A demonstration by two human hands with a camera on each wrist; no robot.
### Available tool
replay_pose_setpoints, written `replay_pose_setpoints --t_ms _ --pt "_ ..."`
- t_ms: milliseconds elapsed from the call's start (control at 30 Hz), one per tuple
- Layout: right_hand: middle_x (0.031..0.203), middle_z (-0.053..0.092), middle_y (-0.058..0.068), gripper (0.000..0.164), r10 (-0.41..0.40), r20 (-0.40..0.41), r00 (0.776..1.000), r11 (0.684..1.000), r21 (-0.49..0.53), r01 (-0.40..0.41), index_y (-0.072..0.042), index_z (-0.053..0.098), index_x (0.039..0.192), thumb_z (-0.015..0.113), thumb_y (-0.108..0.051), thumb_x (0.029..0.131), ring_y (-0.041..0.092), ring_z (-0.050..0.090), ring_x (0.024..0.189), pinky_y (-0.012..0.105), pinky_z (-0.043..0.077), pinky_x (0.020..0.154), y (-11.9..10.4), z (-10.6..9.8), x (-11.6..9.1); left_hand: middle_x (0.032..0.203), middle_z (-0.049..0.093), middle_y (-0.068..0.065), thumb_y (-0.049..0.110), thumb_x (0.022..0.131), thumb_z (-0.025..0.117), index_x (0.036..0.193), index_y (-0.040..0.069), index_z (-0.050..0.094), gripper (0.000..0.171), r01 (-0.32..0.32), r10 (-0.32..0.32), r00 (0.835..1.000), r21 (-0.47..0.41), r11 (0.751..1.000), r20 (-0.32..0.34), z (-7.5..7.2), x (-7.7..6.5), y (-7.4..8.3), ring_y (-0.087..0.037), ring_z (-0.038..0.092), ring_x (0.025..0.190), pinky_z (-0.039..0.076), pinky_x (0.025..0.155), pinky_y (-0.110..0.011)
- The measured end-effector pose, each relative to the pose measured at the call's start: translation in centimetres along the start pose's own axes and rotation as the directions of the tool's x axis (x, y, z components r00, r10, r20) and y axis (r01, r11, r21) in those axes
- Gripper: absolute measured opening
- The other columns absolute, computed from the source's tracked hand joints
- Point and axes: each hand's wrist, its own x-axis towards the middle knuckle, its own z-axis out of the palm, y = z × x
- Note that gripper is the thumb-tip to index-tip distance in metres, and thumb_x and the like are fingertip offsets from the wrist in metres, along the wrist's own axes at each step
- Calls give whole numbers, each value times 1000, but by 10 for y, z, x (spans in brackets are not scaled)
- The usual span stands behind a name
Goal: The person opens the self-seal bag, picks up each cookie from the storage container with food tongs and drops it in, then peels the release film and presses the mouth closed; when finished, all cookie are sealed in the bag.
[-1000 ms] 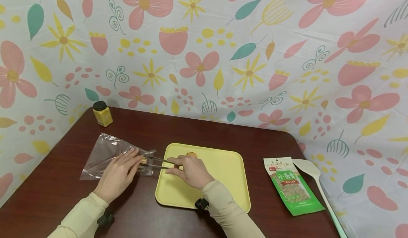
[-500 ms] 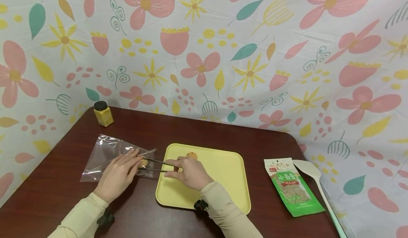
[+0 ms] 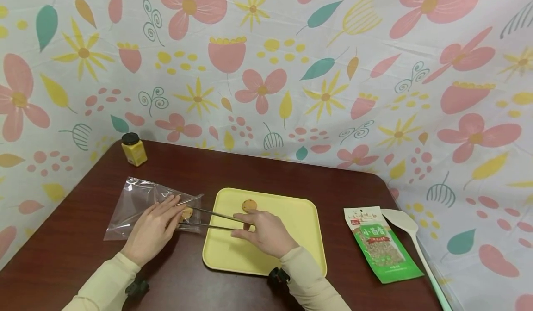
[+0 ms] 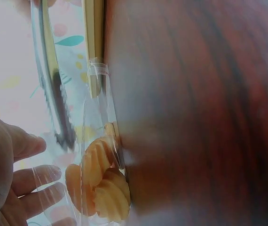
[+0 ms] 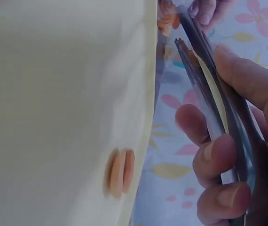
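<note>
My left hand rests on a clear plastic bag at the left of the table, fingers extended. In the left wrist view its fingers lie against the film, thumb apart from them. Ridged golden cookies sit inside the bag. My right hand grips metal tongs over the yellow tray. The tongs' arms are spread, their tips reaching the bag's mouth, close to the cookies. On the tray's far part lies a round cookie, seen edge-on in two layers in the right wrist view.
A yellow jar with a black lid stands at the table's back left corner. On the right lie a green and white spice packet and a white spatula. A patterned cloth hangs behind the table.
My right hand has drawn back to the right with the tongs, whose arms are spread wider than half a second ago. The cookie in the bag shows more plainly. My left hand stays put.
</note>
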Motion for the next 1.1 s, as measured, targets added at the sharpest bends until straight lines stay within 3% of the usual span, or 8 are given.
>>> replay_pose_setpoints --t_ms 333,467,800,1100 --pt "76 51 -23 46 80 -80 994 996 -38 -83 -25 68 126 67 -49 87 0 36 50 20 37 47 14 -22 -33 121 65 -21 6 79 74 109 0 72 30 3 -3 1000 -5 1000 -1 2 -2 -1 -40 60 114 47 89 -58" --pt "76 50 -23 47 124 -107 987 991 -38 -129 -24 68 125 67 -50 87 0 35 49 20 36 47 21 -34 -47 121 65 -21 6 77 75 109 -1 72 33 -1 1 1000 -10 1000 -6 2 -2 -1 -40 60 114 47 89 -58" --pt "78 53 -25 51 279 -149 949 957 -45 -288 -25 67 125 65 -57 85 2 39 53 23 36 48 46 -55 -84 121 65 -20 7 79 75 109 0 72 31 11 -11 1000 -6 1000 6 2 -2 -1 -39 59 115 48 89 -58" --pt "79 58 -19 50 317 -190 929 943 -43 -331 -21 68 124 70 -50 84 2 38 50 23 35 46 61 -59 -102 121 64 -21 6 79 75 109 -1 72 31 7 -7 1000 0 1000 16 3 -2 -2 -40 59 115 47 90 -59"
